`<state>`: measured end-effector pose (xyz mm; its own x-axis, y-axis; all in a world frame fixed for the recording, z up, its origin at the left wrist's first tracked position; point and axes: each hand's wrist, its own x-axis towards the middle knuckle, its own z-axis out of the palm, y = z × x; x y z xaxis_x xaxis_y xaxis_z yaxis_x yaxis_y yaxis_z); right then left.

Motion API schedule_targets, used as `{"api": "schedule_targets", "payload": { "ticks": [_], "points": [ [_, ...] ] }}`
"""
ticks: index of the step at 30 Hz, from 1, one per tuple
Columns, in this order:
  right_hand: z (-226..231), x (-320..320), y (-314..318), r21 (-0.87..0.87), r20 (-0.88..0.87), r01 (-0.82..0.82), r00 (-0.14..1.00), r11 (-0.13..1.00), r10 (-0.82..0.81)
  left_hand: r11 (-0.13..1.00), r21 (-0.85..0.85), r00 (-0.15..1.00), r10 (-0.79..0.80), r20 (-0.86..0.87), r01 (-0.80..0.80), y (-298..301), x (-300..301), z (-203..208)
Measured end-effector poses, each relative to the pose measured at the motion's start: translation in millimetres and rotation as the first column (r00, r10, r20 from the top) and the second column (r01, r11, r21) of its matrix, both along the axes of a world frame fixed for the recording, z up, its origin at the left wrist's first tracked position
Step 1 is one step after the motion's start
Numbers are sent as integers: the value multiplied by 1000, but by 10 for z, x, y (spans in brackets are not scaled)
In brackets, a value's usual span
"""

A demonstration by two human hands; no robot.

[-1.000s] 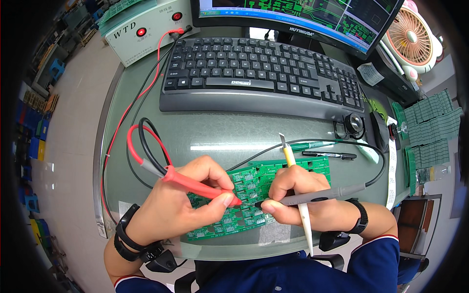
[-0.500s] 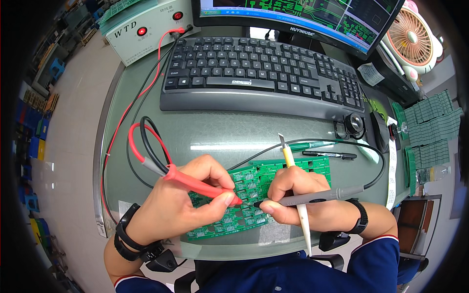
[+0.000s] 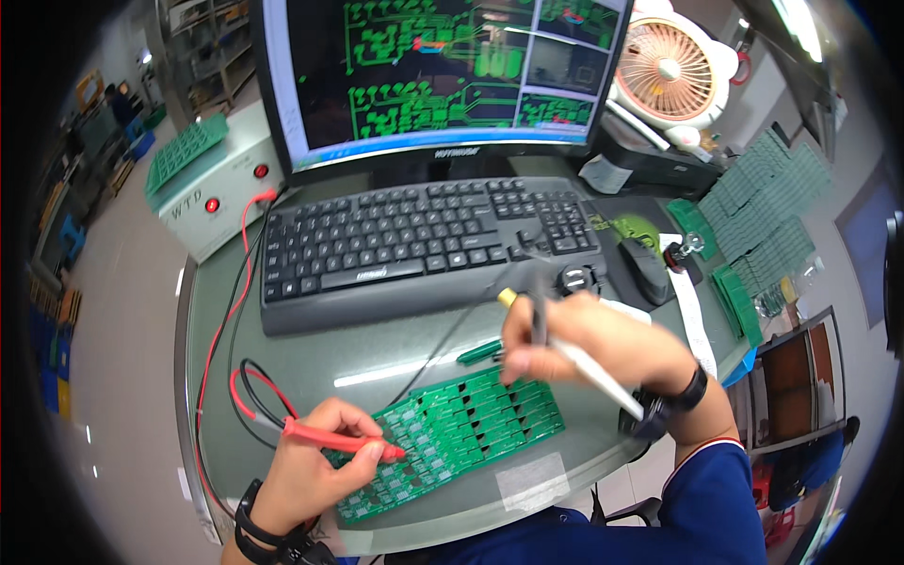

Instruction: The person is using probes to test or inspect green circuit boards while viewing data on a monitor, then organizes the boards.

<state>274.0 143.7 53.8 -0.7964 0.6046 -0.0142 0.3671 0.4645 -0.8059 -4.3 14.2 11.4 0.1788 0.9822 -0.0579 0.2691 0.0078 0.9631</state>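
My left hand [image 3: 315, 476] pinches a red test probe [image 3: 330, 438], its tip at the left part of a green circuit board panel [image 3: 490, 428] lying on the desk. From the probe's back end, a red lead and a black one loop over the desk. Raised above the panel's far right edge, my right hand [image 3: 603, 339] is blurred by motion. Its closed fingers hold a grey test probe [image 3: 539, 315], now steeply upright, together with a white-handled craft knife [image 3: 603, 379]. The knife's blade end is too smeared to make out.
Beyond the panel lie a green pen [image 3: 478, 352] and a black keyboard [image 3: 395, 235], with a monitor [image 3: 443, 85] behind. A white box with red switches [image 3: 221, 193] stands far left. At right are a mouse [image 3: 645, 271], a fan [image 3: 669, 71] and stacked green boards [image 3: 763, 207].
My right hand has lifted away from the panel, swinging the grey probe upright. My left hand still holds the red probe at the panel. The view has tilted up, showing more of the monitor.
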Motion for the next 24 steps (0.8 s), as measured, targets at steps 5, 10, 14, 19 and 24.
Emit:
{"api": "schedule_targets", "payload": {
  "ticks": [5,10,14,19,24],
  "points": [
    [-75,544,613,656,128,254,891,711,-437,1000,11,999,-21,41,20,35,21,-33],
    [-87,515,668,619,276,204,847,758,-454,999,0,999,-41,29,41,4,24,45],
    [-127,522,753,587,335,136,856,798,-393,999,2,998,-47,40,47,-12,28,22],
    [-46,485,755,611,158,327,842,721,-516,998,13,997,-64,44,63,-10,18,14],
    [-110,484,721,630,156,317,842,709,-516,998,0,997,-59,41,59,-4,28,47]
  ]
}}
